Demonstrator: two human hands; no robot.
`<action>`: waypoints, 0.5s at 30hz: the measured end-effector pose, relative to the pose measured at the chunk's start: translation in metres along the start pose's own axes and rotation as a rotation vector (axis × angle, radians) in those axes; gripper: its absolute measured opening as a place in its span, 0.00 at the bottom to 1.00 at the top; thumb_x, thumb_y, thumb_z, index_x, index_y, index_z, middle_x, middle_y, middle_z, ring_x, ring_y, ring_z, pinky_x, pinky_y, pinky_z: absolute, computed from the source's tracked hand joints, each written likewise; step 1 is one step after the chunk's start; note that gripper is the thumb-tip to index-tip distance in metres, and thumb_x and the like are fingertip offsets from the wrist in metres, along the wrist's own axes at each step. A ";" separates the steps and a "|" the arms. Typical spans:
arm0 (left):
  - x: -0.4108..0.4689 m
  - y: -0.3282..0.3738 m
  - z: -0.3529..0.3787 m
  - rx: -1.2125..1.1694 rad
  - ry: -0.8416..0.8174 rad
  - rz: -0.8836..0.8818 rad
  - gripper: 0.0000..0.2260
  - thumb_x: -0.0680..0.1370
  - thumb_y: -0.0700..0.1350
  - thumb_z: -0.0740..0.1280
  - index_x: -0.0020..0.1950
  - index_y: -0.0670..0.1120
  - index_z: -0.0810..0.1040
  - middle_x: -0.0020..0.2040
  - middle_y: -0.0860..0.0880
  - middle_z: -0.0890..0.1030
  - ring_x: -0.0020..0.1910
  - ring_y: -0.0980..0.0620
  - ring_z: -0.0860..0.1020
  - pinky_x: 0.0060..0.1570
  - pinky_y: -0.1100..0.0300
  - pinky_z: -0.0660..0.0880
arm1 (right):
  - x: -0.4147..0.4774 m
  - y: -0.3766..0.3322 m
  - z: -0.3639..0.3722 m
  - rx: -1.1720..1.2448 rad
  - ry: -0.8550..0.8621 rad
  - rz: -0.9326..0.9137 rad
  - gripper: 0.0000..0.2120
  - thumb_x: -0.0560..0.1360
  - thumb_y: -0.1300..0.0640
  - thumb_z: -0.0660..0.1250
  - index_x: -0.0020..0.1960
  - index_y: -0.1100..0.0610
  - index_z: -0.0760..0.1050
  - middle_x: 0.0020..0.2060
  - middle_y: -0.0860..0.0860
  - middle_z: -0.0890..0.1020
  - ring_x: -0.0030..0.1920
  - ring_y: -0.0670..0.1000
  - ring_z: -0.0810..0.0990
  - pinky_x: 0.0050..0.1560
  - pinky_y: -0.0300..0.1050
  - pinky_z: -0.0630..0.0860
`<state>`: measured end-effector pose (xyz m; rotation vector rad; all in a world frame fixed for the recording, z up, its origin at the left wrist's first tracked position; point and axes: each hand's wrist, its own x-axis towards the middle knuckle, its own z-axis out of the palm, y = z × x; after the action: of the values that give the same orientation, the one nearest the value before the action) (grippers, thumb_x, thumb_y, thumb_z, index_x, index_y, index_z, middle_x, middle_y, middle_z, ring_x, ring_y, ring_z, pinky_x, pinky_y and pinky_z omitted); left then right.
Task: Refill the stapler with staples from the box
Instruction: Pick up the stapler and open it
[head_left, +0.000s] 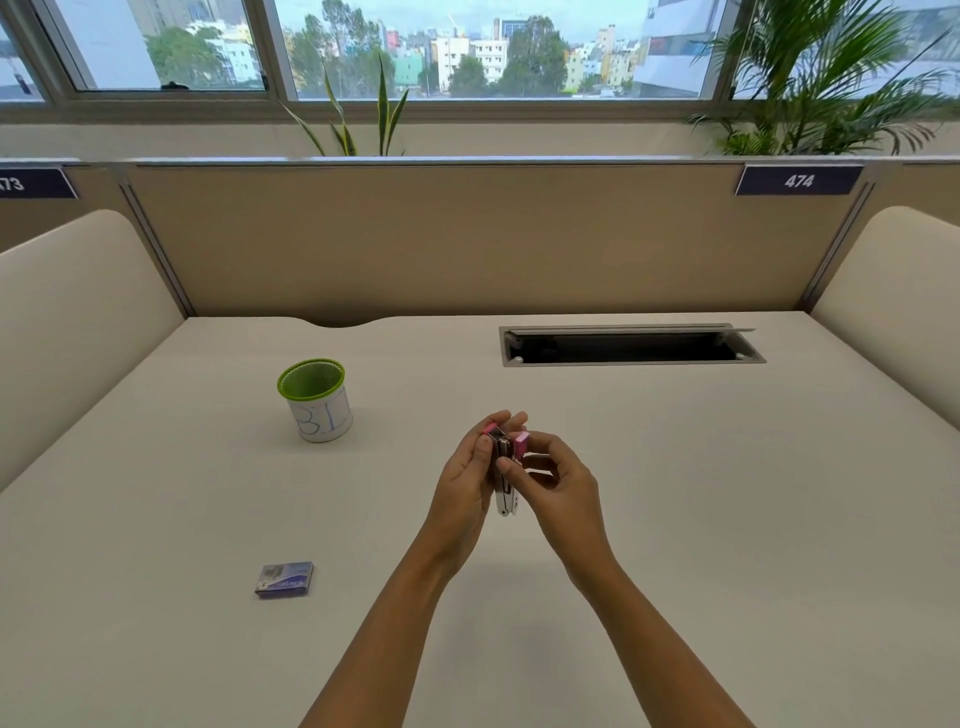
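A small pink and silver stapler (505, 467) is held upright above the middle of the desk, its two pink tips spread apart at the top. My left hand (465, 480) grips it from the left side. My right hand (553, 480) pinches it from the right, thumb on the metal body and fingers behind the right pink tip. The staple box (285, 580), small and purple-blue, lies shut on the desk to the lower left, well apart from both hands.
A green-rimmed mesh pen cup (317, 400) with a white label stands at the left middle. An open cable slot (628, 346) is cut into the desk at the back right. Beige partitions (467, 239) enclose the desk on three sides.
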<state>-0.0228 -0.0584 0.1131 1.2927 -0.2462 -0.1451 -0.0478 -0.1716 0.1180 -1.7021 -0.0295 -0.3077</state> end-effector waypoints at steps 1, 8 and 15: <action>0.000 0.001 0.002 0.030 -0.010 0.010 0.16 0.81 0.46 0.49 0.64 0.52 0.70 0.64 0.52 0.76 0.64 0.51 0.74 0.64 0.58 0.71 | 0.000 0.000 0.000 -0.003 0.009 -0.005 0.11 0.72 0.53 0.71 0.49 0.40 0.74 0.46 0.42 0.82 0.47 0.43 0.81 0.45 0.30 0.77; -0.001 0.004 0.007 0.130 -0.072 0.043 0.17 0.78 0.53 0.52 0.64 0.56 0.71 0.64 0.54 0.76 0.64 0.55 0.74 0.63 0.61 0.72 | -0.001 0.000 0.000 -0.015 0.012 -0.070 0.08 0.74 0.56 0.69 0.50 0.46 0.74 0.46 0.48 0.81 0.47 0.45 0.81 0.47 0.31 0.77; -0.004 0.002 0.006 0.140 -0.070 0.044 0.16 0.79 0.53 0.52 0.61 0.53 0.74 0.62 0.55 0.78 0.64 0.54 0.74 0.65 0.58 0.71 | 0.000 -0.001 -0.002 -0.029 -0.065 -0.072 0.07 0.75 0.58 0.67 0.51 0.49 0.73 0.46 0.49 0.79 0.48 0.45 0.78 0.48 0.35 0.78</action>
<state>-0.0286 -0.0620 0.1163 1.4214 -0.3493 -0.1372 -0.0488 -0.1728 0.1193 -1.7425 -0.1350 -0.3069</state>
